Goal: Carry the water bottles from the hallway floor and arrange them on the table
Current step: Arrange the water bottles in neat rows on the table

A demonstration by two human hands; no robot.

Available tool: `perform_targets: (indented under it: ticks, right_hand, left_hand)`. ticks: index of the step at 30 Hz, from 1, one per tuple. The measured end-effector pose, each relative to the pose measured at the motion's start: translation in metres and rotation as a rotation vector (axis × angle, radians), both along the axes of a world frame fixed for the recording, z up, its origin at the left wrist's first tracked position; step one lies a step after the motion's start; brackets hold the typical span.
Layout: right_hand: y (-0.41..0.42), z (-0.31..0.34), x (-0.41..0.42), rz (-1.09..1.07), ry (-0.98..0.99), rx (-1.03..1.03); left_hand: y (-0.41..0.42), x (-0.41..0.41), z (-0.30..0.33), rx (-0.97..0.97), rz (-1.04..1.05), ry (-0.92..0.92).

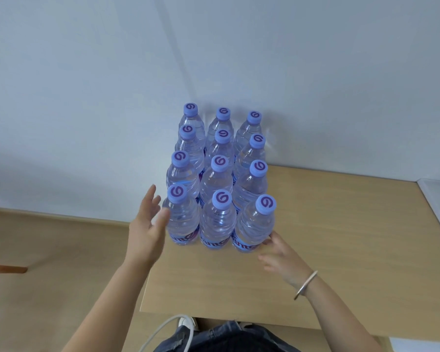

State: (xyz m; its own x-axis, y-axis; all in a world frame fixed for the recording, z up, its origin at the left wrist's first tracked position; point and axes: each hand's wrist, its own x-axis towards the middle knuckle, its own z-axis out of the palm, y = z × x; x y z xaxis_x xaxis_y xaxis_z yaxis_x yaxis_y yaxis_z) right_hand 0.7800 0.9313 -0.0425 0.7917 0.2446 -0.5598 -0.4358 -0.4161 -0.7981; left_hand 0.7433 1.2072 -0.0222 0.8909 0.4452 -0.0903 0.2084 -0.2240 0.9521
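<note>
On the wooden table (341, 237), twelve upright water bottles (220, 179) stand between two released hands, left (148, 229), right (282, 257).

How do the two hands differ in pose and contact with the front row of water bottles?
The left hand is raised beside the front-left bottle, fingers spread, palm facing it; the right hand sits low on the table, fingertips at the front-right bottle's base. Only the right wrist wears a bracelet. Both hands are open, gripping nothing.

Soft, even daylight is seen throughout; faint shadow is cast lower left, with wide-angle bending at frame edges.
</note>
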Motion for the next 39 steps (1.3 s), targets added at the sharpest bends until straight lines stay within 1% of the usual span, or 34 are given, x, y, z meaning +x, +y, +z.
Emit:
perform_targets:
  ticks: [2, 4, 6, 10, 15, 20, 23, 25, 27, 29, 31, 33, 35, 39]
  right_hand:
    - [0.006, -0.01, -0.009, 0.057, -0.11, -0.079]
    - [0.013, -0.014, -0.01, 0.032, -0.194, -0.141]
    - [0.021, -0.015, -0.008, -0.036, -0.26, -0.21]
    - [0.035, -0.016, -0.006, -0.129, -0.32, -0.291]
    - [0.042, -0.014, -0.007, -0.2, -0.329, -0.317]
    - [0.047, -0.012, -0.01, -0.244, -0.311, -0.293]
    - [0.042, -0.004, -0.008, -0.181, -0.277, -0.254]
    - [0.036, 0.006, -0.007, -0.088, -0.257, -0.231]
    - [0.028, 0.018, -0.007, -0.079, -0.283, -0.184]
    - [0.021, 0.027, -0.005, -0.108, -0.315, -0.159]
    - [0.019, 0.033, -0.003, -0.096, -0.323, -0.164]
    - [0.022, 0.035, -0.001, -0.074, -0.376, -0.165]
    - [0.028, 0.037, -0.001, -0.101, -0.423, -0.192]
    - [0.032, 0.035, -0.002, -0.141, -0.454, -0.214]
  left_hand:
    - [-0.008, -0.007, -0.006, 0.105, -0.089, 0.071]
    - [-0.017, -0.01, -0.011, 0.171, -0.129, 0.159]
    - [-0.022, -0.009, -0.014, 0.16, -0.101, 0.201]
    - [-0.023, -0.006, -0.019, 0.176, -0.071, 0.208]
    - [-0.024, -0.006, -0.018, 0.183, -0.061, 0.203]
    - [-0.023, -0.006, -0.017, 0.17, -0.057, 0.199]
    - [-0.023, -0.007, -0.012, 0.175, -0.069, 0.17]
    - [-0.024, -0.008, -0.003, 0.179, -0.039, 0.06]
    - [-0.026, -0.007, 0.009, 0.265, -0.018, -0.073]
    - [-0.031, -0.005, 0.023, 0.445, -0.036, -0.188]
    - [-0.038, -0.001, 0.037, 0.601, -0.092, -0.236]
    - [-0.045, 0.003, 0.047, 0.751, -0.162, -0.213]
    - [-0.049, 0.007, 0.052, 0.864, -0.201, -0.144]
    - [-0.051, 0.012, 0.057, 0.979, -0.246, 0.004]
